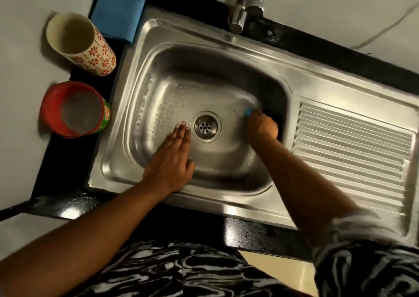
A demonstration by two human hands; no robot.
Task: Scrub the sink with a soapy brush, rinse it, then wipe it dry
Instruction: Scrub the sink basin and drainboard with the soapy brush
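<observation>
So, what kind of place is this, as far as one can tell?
Probably a home kitchen. A steel sink with a ribbed drainboard is set in a dark counter. A tap stands behind it, and a flowered cup and a red tub stand beside it.

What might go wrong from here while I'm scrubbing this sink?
The left hand lies flat in the wet sink beside the drain and may slip. Splashes from the blue brush gripped by the right hand could soak the blue cloth at the rim. The red tub of liquid by the left rim might get knocked.
</observation>
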